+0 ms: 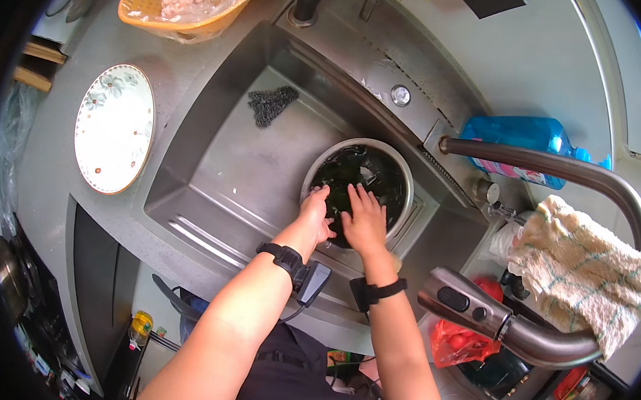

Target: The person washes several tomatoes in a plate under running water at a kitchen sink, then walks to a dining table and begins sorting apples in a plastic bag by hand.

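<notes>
A round metal basin (pixel 405 163) stands in the stainless-steel sink, filled with dark green, wet contents (pixel 346 167) that look like seaweed in water. My left hand (pixel 315 214) is at the basin's near left rim, its fingers apart and reaching inside. Palm down, my right hand (pixel 364 219) lies over the near side of the basin with spread fingertips touching the dark contents. I see nothing held in either hand. What lies beneath the palms is hidden.
The sink (pixel 250 154) holds a dark mesh scouring pad (pixel 272 106). A floral oval plate (pixel 115 131) and a food-filled orange basket (pixel 135 15) sit on the left counter. To the right, a faucet (pixel 467 301) arches, draped with a cloth (pixel 588 276), near a blue bottle (pixel 522 141).
</notes>
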A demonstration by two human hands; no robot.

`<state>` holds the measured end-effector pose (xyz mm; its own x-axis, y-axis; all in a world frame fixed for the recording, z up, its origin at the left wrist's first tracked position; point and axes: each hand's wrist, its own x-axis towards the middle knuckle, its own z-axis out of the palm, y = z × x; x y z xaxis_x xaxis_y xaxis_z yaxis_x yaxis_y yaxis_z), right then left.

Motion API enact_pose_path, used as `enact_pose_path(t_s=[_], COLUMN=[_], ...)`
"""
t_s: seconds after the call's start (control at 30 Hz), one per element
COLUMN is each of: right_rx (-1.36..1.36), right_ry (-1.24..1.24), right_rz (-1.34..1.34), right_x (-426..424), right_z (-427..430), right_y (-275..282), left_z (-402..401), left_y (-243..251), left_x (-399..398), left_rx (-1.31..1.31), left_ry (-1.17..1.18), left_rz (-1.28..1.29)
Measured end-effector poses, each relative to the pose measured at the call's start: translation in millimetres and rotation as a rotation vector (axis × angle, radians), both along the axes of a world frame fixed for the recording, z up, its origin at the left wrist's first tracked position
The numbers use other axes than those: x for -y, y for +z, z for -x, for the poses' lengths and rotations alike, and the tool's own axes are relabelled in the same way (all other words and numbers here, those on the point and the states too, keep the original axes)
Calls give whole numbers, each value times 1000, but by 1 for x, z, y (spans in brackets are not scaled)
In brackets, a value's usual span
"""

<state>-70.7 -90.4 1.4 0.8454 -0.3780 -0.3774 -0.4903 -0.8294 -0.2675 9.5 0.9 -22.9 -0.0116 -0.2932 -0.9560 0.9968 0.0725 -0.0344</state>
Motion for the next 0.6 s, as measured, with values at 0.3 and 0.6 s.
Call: enact_pose_path(t_s=[0.3, 0.6], right_rx=[-303, -440], right_ry=[81, 53], right_rz=[56, -27], right_x=[-13, 1], right_z=[-2, -10], right_y=[-50, -54], left_z=[6, 4], left_y=[-29, -32], left_x=[6, 11], left_rx=[171, 86], left_ry=[20, 8], left_rz=[20, 136])
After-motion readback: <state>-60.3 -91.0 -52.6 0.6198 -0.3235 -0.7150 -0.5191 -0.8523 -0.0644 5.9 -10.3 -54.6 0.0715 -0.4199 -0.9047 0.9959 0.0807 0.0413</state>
